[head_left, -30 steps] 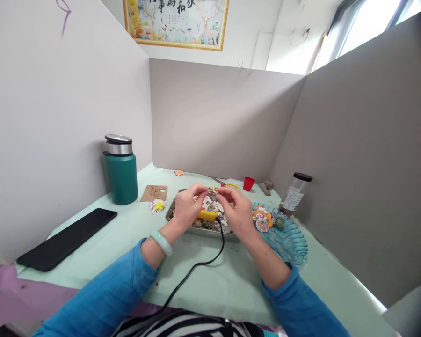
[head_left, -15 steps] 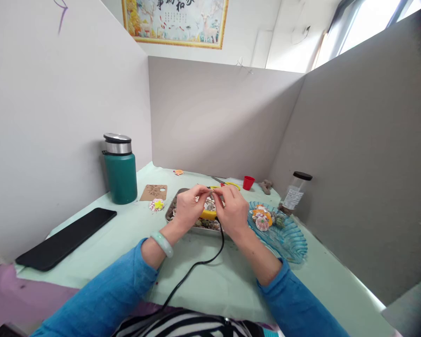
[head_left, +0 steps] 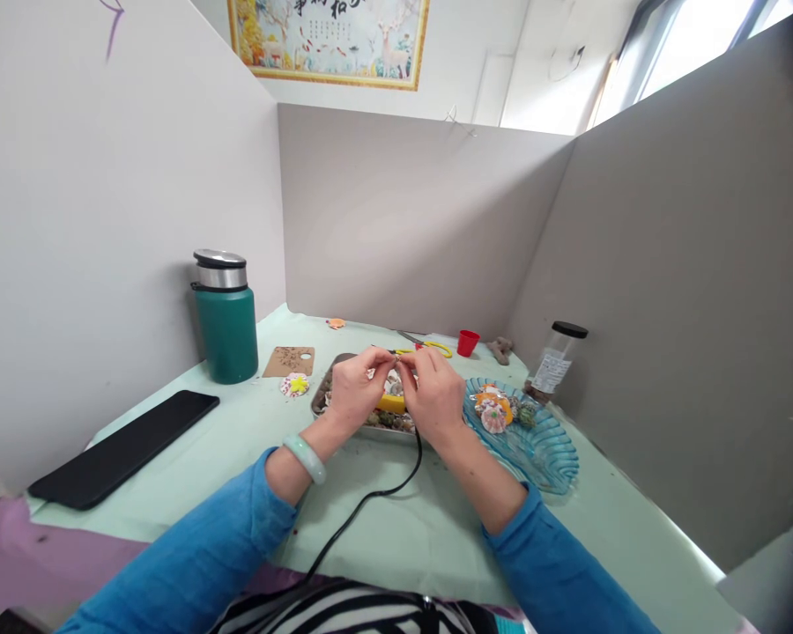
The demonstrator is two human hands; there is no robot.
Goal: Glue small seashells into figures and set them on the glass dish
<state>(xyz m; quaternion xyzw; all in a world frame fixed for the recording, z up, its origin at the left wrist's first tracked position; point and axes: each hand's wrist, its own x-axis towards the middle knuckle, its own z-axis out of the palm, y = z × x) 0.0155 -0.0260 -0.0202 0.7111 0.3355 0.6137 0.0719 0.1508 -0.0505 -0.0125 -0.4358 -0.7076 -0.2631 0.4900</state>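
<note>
My left hand (head_left: 359, 386) and my right hand (head_left: 434, 393) meet over a metal tray (head_left: 316, 403), fingertips pinched together. Between them is something tiny, too small to name. Below the fingers a yellow tool handle (head_left: 391, 404) with a black cord (head_left: 370, 497) lies across the tray; neither hand appears to grip it. Shells (head_left: 394, 382) and small greenish pieces (head_left: 387, 421) fill the tray, partly hidden by my hands. To the right, a blue scalloped plate (head_left: 542, 462) bears an orange-and-white shell piece (head_left: 494, 410) and spiky greenish bits (head_left: 524, 412).
On the left are a green flask (head_left: 226, 335), a black flat slab (head_left: 125, 447), a brown card (head_left: 289, 362) and a shell flower with a yellow centre (head_left: 295, 385). Behind my hands lie yellow-handled scissors (head_left: 438, 349) and a red cup (head_left: 468, 342). A black-lidded jar (head_left: 555, 363) leans at right.
My right hand has shifted very slightly left, its fingertips still against the left ones. Everything on the table stays in place.
</note>
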